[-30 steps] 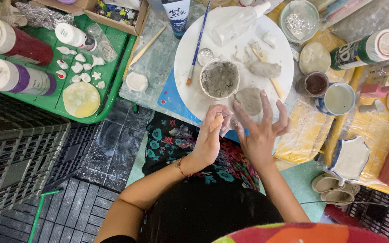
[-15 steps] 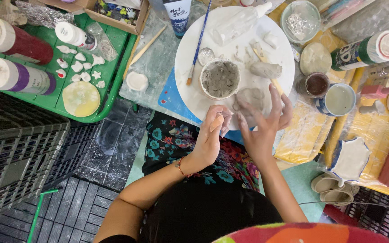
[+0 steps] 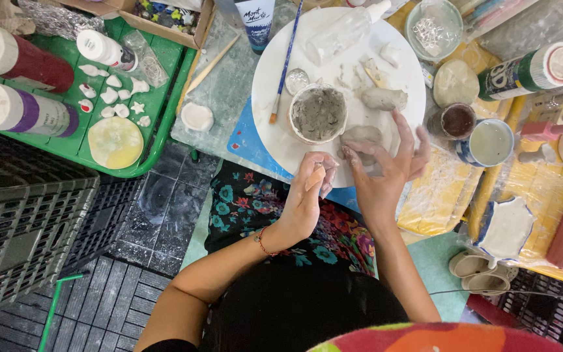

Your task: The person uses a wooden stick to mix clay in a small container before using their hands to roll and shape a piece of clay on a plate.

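At the far left, a green tray (image 3: 164, 140) holds two big paint bottles (image 3: 24, 111), small white cast shapes and a pale yellow disc (image 3: 115, 142). A thin brush (image 3: 286, 62) lies across the rim of a round white board (image 3: 275, 130), beside a small cup of grey clay paste (image 3: 318, 113). Near the board's front edge, the left hand (image 3: 304, 199) curls its fingers shut around a small tan wooden tool (image 3: 315, 177), tip pointing up toward the clay. Just beside it, the right hand (image 3: 386, 176) spreads its fingers wide, fingertips resting on a grey lump of clay (image 3: 361, 135) that sits on the board next to the cup; a second lump (image 3: 384, 98) lies a little farther up. To the right stand a dark jar (image 3: 458, 120), a cup of cloudy water (image 3: 492, 142) and a white scalloped dish (image 3: 505, 228). The step in hand looks like shaping the lump while steadying it. The next move likely calls for bringing the tool tip to the clay gently, with the right fingers bracing the piece so it does not slide or dent.
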